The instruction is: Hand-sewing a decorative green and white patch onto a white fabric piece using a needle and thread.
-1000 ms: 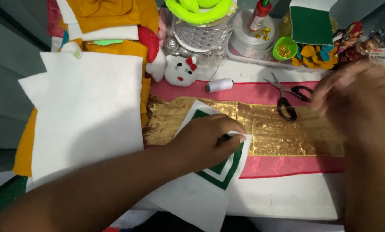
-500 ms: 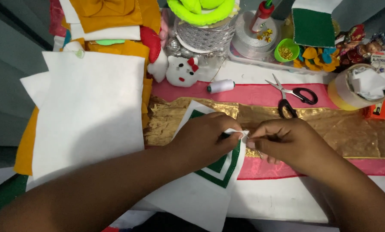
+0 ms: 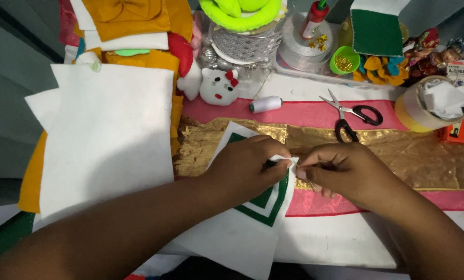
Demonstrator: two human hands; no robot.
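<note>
Both hands meet in the middle of the table. The left hand (image 3: 247,168) presses down on a white felt piece (image 3: 242,233) with green bands, and its fingers pinch the piece's right corner. The right hand (image 3: 341,173) pinches that same corner from the other side, fingertips tight together. The felt piece lies partly on a gold cloth (image 3: 413,155), which runs across a pink cloth (image 3: 304,111).

At the far right, an orange box (image 3: 462,122) with a white label stands beside a yellow tub (image 3: 411,111). The tub has crumpled white stuff in it. A small green cup (image 3: 344,59) holds tiny gold bits. Black-handled scissors (image 3: 354,116) lie on the pink cloth. A white spool of thread (image 3: 265,104) lies near a little white cat toy (image 3: 219,87). A big white sheet (image 3: 107,135) lies at the left.
</note>
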